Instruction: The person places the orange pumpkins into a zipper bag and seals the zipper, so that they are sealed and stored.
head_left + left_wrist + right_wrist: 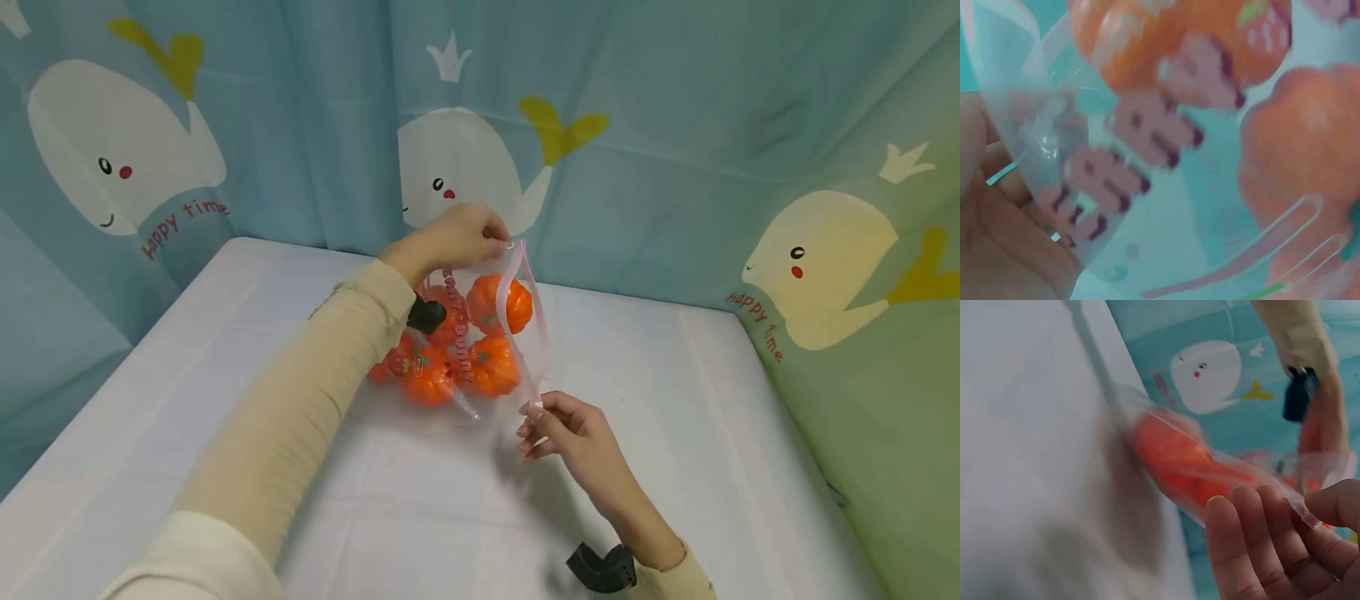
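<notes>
A clear plastic zip bag (480, 408) with pink printed letters and a pink edge strip holds several small orange toy pumpkins (491, 367). My left hand (461, 237) pinches the far upper corner of its open mouth. At the near corner, my right hand (573, 433) pinches the end of the pink strip between thumb and finger. The mouth gapes toward the right. In the left wrist view, lettering on the film (1135, 144) lies in front of the pumpkins (1304, 131). The right wrist view has the strip's end (1307, 515) between thumb and forefinger.
A white cloth-covered table (420, 517) lies under the bag. Behind it hangs a blue curtain (330, 125) printed with white whales, and a greenish stretch of curtain (885, 433) borders the right side. Black wrist mounts (600, 569) sit on the forearms.
</notes>
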Tool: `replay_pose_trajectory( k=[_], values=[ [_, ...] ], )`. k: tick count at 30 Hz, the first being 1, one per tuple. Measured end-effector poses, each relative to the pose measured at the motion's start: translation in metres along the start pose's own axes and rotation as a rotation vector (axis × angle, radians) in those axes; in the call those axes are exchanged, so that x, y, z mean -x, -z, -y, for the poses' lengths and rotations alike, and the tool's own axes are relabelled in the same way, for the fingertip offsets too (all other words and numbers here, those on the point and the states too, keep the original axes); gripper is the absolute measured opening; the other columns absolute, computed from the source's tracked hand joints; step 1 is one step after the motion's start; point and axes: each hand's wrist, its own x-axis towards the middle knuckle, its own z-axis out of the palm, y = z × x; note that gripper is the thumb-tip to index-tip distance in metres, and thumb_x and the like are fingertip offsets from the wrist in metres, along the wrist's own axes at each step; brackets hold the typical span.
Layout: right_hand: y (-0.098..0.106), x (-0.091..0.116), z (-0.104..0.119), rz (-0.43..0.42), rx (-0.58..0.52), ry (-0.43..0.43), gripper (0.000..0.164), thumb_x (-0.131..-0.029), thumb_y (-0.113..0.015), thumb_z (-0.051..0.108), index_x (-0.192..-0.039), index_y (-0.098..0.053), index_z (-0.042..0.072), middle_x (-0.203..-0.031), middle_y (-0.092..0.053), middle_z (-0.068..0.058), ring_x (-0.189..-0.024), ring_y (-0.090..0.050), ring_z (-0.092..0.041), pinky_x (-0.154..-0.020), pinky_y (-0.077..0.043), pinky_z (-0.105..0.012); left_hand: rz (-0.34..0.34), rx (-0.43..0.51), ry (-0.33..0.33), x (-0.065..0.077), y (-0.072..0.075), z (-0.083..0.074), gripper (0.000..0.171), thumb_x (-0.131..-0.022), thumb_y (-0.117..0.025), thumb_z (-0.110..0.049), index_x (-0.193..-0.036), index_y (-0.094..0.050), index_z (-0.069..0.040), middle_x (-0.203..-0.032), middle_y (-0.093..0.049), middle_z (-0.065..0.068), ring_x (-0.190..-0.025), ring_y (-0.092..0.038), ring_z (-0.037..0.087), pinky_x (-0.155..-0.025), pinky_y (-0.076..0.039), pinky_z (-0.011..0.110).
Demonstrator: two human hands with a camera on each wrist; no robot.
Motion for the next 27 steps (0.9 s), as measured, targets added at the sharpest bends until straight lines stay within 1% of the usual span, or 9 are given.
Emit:
replay_pose_trajectory(
  k=[4,7,10,14,16,18,21,25,27],
  values=[
    [0.020,-0.002,0.015,-0.066,0.117,0.078,0.025,-0.101,-0.058,0.023,-0.106,-0.064,-0.001,-0.088,-0.069,-0.011,-0.075,-0.071,-0.028,-0.069,-0.061,-0.040,-0.040,0.133,0.031,0.008,0.018,0.004,0.031,-0.102,-0.053,-0.021,-0.128,-0.064,-0.008,-0.127,-0.064,0.009,-0.112,-0.057,0.023,-0.097,-0.047,0.037],
    [0.035,-0.004,0.028,-0.111,0.184,0.142,0.023,-0.101,-0.057,0.022,-0.106,-0.065,0.001,-0.088,-0.068,-0.007,-0.077,-0.071,-0.025,-0.068,-0.061,-0.038,-0.066,0.253,0.052,0.017,0.031,0.007,0.032,-0.101,-0.054,-0.022,-0.130,-0.062,-0.009,-0.126,-0.064,0.008,-0.113,-0.059,0.021,-0.098,-0.048,0.035],
    [0.049,-0.007,0.041,-0.151,0.215,0.214,0.021,-0.101,-0.057,0.019,-0.106,-0.065,0.000,-0.089,-0.069,-0.004,-0.079,-0.070,-0.022,-0.068,-0.061,-0.036,-0.097,0.375,0.046,0.028,0.041,0.010,0.031,-0.100,-0.056,-0.022,-0.127,-0.062,-0.008,-0.126,-0.062,0.004,-0.110,-0.058,0.018,-0.100,-0.048,0.033],
    [0.066,-0.010,0.058,-0.195,0.228,0.313,0.018,-0.101,-0.057,0.013,-0.106,-0.065,-0.001,-0.090,-0.069,-0.004,-0.080,-0.070,-0.017,-0.068,-0.060,-0.031,-0.141,0.490,0.017,0.043,0.051,0.019,0.024,-0.098,-0.061,-0.024,-0.115,-0.064,-0.008,-0.108,-0.062,0.001,-0.095,-0.055,0.018,-0.097,-0.050,0.034],
    [0.074,-0.012,0.066,-0.215,0.247,0.355,0.018,-0.100,-0.056,0.011,-0.107,-0.064,-0.004,-0.090,-0.069,-0.006,-0.080,-0.069,-0.014,-0.069,-0.060,-0.028,-0.157,0.498,-0.006,0.050,0.055,0.025,0.023,-0.097,-0.063,-0.027,-0.111,-0.065,-0.008,-0.100,-0.061,0.000,-0.091,-0.055,0.019,-0.096,-0.051,0.034],
    [0.079,-0.013,0.076,-0.241,0.277,0.385,0.018,-0.100,-0.056,0.010,-0.106,-0.064,-0.005,-0.089,-0.069,-0.008,-0.080,-0.069,-0.015,-0.070,-0.059,-0.025,-0.157,0.498,-0.025,0.056,0.058,0.030,0.024,-0.097,-0.063,-0.028,-0.109,-0.065,-0.008,-0.097,-0.061,0.001,-0.092,-0.057,0.021,-0.096,-0.052,0.034],
    [0.085,-0.015,0.090,-0.285,0.341,0.428,0.019,-0.100,-0.056,0.009,-0.105,-0.064,-0.007,-0.088,-0.068,-0.009,-0.078,-0.068,-0.016,-0.072,-0.058,-0.022,-0.131,0.486,-0.041,0.065,0.062,0.036,0.026,-0.097,-0.063,-0.031,-0.110,-0.065,-0.008,-0.104,-0.062,0.001,-0.099,-0.060,0.023,-0.100,-0.051,0.035],
    [0.091,-0.017,0.106,-0.360,0.441,0.463,0.019,-0.099,-0.058,0.010,-0.103,-0.065,-0.007,-0.087,-0.067,-0.005,-0.076,-0.067,-0.014,-0.076,-0.056,-0.018,-0.099,0.470,-0.070,0.077,0.061,0.043,0.027,-0.097,-0.063,-0.032,-0.111,-0.065,-0.008,-0.111,-0.064,0.004,-0.105,-0.062,0.023,-0.103,-0.049,0.037],
    [0.093,-0.019,0.110,-0.398,0.492,0.461,0.018,-0.099,-0.059,0.012,-0.103,-0.067,-0.004,-0.087,-0.068,-0.001,-0.078,-0.067,-0.012,-0.078,-0.055,-0.016,-0.110,0.439,-0.090,0.081,0.058,0.047,0.026,-0.097,-0.064,-0.031,-0.109,-0.066,-0.009,-0.110,-0.066,0.005,-0.104,-0.064,0.022,-0.102,-0.050,0.035]
  ],
)
